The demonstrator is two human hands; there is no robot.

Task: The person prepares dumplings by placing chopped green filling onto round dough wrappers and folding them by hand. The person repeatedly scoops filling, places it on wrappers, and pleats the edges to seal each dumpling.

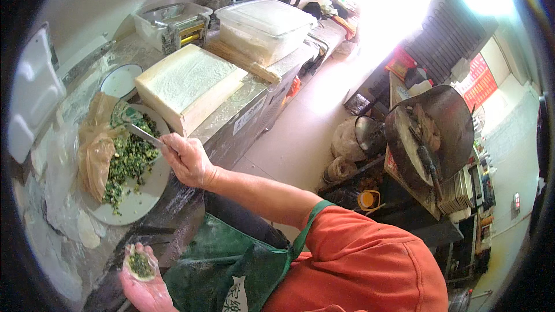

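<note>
My right hand (188,161) is closed around the handle of a metal utensil (145,135), whose far end is in chopped green filling (130,158). The filling lies on a large white plate (130,214), partly covered by a crumpled tan plastic bag (96,160). Nearer the bottom edge, my left hand (145,284) is palm up, with a small round dough wrapper (141,267) on its fingers. Green filling sits in the middle of the wrapper. Whether the utensil's end is a spoon or a flat blade cannot be seen.
A floured white block or box (190,78) stands beyond the plate, near a white enamel dish (121,81). Behind are a rolling pin (265,73), a lidded plastic container (264,26) and a pasta machine (186,34). A wok (455,125) stands across the aisle.
</note>
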